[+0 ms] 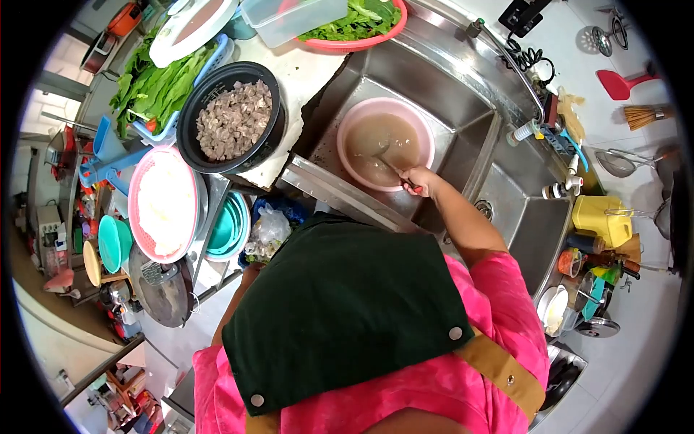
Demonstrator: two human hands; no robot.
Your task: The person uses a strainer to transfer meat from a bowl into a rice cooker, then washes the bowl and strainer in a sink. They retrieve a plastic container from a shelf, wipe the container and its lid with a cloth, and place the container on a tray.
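Note:
My right hand (pixel 417 181) is closed around the red handle of a utensil (pixel 392 168). Its thin metal end dips into cloudy brownish water in a pink basin (pixel 428 130), so I cannot make out its full shape. The basin sits inside the left bowl of a steel sink (pixel 452 101). Of my left arm, only part of the forearm (pixel 238 293) shows beside the dark green apron (pixel 347 304); the hand itself is hidden. Near that arm is a clear plastic bag (pixel 271 228) with scraps around it.
Left of the sink, a black pot (pixel 189 137) holds chopped meat (pixel 235 119). Leafy greens fill a blue basket (pixel 170 130) and a red basin (pixel 394 32). A pink colander (pixel 137 195) holds something white. The faucet (pixel 531 90) and a yellow jug (pixel 601 220) stand right.

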